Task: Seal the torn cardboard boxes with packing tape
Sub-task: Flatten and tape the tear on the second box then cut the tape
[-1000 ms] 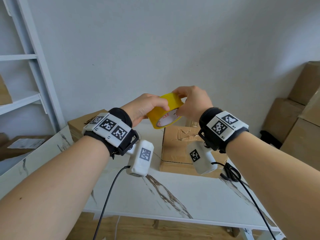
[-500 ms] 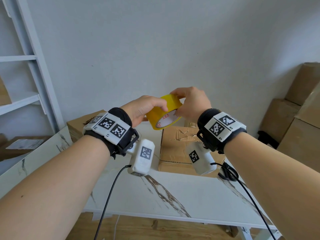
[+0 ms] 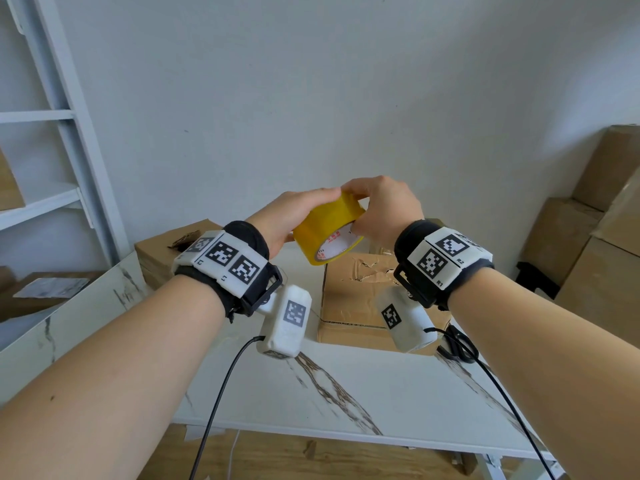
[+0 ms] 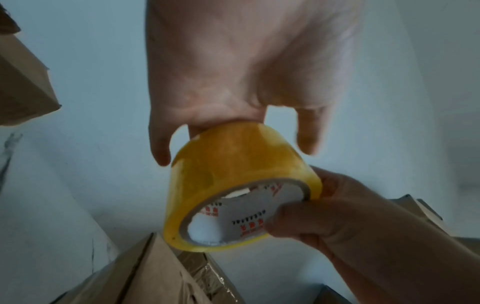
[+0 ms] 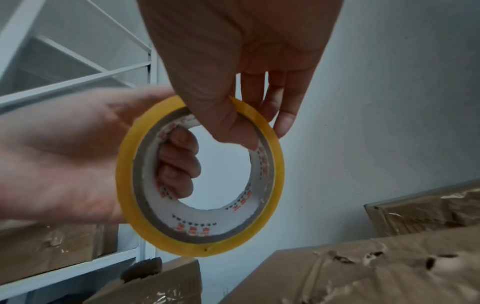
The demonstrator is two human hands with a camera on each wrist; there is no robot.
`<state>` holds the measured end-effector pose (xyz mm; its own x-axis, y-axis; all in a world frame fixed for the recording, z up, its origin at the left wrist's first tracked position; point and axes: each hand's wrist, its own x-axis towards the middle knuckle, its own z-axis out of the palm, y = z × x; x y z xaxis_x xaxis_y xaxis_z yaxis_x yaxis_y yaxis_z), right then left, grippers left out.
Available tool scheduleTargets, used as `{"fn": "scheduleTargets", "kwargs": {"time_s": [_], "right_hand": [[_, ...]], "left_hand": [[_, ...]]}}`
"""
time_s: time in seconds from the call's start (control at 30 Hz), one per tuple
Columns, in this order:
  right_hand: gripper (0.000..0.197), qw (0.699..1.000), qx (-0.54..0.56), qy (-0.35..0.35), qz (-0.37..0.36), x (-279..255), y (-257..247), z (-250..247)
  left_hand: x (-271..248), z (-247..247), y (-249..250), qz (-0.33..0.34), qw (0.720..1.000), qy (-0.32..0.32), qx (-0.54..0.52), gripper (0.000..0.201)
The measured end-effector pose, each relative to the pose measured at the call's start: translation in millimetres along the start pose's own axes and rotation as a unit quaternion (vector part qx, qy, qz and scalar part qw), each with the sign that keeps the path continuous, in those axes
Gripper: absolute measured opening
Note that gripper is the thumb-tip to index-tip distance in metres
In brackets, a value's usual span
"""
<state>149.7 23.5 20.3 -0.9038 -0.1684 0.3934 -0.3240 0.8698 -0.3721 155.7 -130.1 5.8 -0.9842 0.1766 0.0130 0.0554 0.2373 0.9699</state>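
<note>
Both hands are gripping the roll (image 3: 327, 233) in the air above the torn box (image 3: 360, 292), at 12 o'clock on the table (image 3: 346, 393) — left hand (image 3: 291, 220) hooking fingers through the core, right hand (image 3: 381, 206) pinching the rim, thumb inside. No free end is showing yet — likely risk: a nail picking at the wrong spot is splitting the film into slivers. The roll could also be slipping if either grip loosens while pulling.
</note>
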Motion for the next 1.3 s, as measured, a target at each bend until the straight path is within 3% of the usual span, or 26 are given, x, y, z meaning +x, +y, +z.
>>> {"fn": "scheduleTargets", "kwargs": {"time_s": [0.07, 0.17, 0.23, 0.4, 0.8, 1.07, 1.2, 1.3], "right_hand": [[0.053, 1.0, 0.004, -0.006, 0.005, 0, 1, 1], [0.053, 1.0, 0.014, -0.004, 0.01, 1, 6, 1], [0.054, 1.0, 0.01, -0.005, 0.012, 1, 8, 1], [0.053, 1.0, 0.02, -0.008, 0.016, 2, 12, -1], [0.054, 1.0, 0.01, -0.016, 0.012, -2, 5, -3], [0.054, 0.999, 0.045, -0.012, 0.019, 0, 4, -4], [0.053, 0.998, 0.06, -0.014, 0.017, -1, 4, -3], [0.054, 0.997, 0.07, -0.018, 0.02, -2, 7, -4]], "left_hand": [[0, 0, 0, 0.012, 1.0, 0.023, -0.014, 0.04], [-3, -1, 0, 0.034, 0.999, -0.006, -0.017, 0.019], [-4, -2, 1, 0.037, 0.999, -0.013, -0.02, 0.015], [-4, -6, 0, 0.038, 0.998, -0.045, -0.037, 0.015], [-2, -7, -3, 0.024, 0.996, 0.027, -0.084, 0.022], [-6, -4, 0, 0.036, 0.992, 0.018, -0.121, 0.024], [-6, -2, 1, 0.026, 0.995, 0.015, -0.1, 0.01], [-6, -1, 2, 0.024, 0.994, 0.004, -0.11, 0.02]]}}
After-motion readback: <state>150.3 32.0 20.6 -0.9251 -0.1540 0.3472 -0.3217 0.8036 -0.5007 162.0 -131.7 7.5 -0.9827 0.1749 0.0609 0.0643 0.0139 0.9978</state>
